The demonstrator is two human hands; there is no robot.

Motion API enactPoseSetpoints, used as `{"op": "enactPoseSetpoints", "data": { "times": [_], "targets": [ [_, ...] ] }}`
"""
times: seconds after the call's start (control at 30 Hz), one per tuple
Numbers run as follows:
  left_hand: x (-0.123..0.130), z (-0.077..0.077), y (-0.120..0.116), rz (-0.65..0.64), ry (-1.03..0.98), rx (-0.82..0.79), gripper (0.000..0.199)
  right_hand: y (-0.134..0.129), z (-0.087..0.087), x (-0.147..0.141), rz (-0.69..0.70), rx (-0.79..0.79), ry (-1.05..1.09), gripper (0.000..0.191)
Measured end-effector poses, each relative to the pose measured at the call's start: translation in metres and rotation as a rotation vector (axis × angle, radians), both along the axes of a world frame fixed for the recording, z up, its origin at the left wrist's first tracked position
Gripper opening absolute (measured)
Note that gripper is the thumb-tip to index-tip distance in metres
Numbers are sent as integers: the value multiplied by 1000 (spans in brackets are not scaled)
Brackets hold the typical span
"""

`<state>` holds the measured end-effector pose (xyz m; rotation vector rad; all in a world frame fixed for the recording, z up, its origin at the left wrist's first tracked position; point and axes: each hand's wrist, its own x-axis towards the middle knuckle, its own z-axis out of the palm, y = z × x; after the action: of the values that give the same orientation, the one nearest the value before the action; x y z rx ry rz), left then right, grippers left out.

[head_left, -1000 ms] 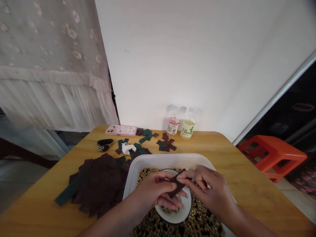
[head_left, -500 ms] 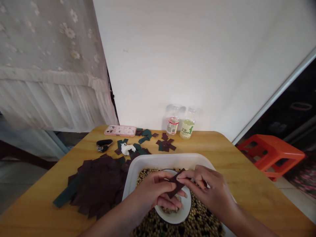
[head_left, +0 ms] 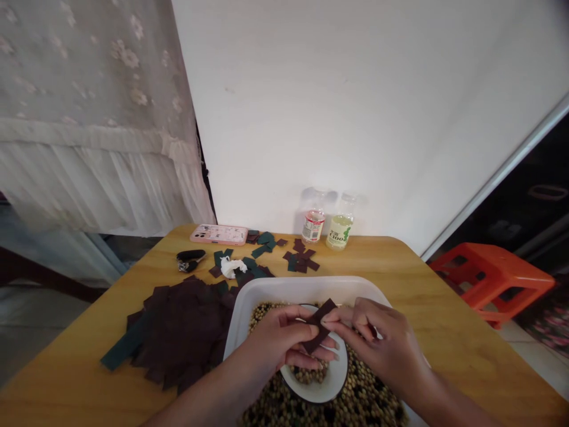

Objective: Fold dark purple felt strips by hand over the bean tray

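Pinching a flat dark-brown strip (head_left: pixel 319 325) between left hand (head_left: pixel 280 339) and right hand (head_left: pixel 377 339), just above a white ceramic bowl (head_left: pixel 322 394) in a white plastic tray (head_left: pixel 302 289). Risking a drop onto tan soybeans (head_left: pixel 368 379) if either grip slackens.

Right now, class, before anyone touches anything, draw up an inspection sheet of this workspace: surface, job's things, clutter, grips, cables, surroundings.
Surface: wooden table, yellow-toned.
Job's things: dark cut strip above a white bowl holding beans, set among more beans in a white tray.
Clutter: heap of dark cut pieces, smaller scattered pieces, pink-cased phone, crumpled white tissue, two plastic bottles.
Grips: left hand and right hand both pinch the strip.
Cables: nothing seen.
Surroundings: white wall, lace curtain, orange plastic stool.
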<state>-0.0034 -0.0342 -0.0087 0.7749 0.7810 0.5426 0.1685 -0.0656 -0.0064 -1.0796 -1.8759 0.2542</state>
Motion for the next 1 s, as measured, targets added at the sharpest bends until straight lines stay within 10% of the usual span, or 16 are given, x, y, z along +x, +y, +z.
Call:
{"op": "enactPoseSetpoints", "data": {
  "times": [1.0],
  "targets": [
    [0, 0, -1, 34, 18, -10, 31, 0, -2, 3, -35, 0, 15, 41]
  ]
}}
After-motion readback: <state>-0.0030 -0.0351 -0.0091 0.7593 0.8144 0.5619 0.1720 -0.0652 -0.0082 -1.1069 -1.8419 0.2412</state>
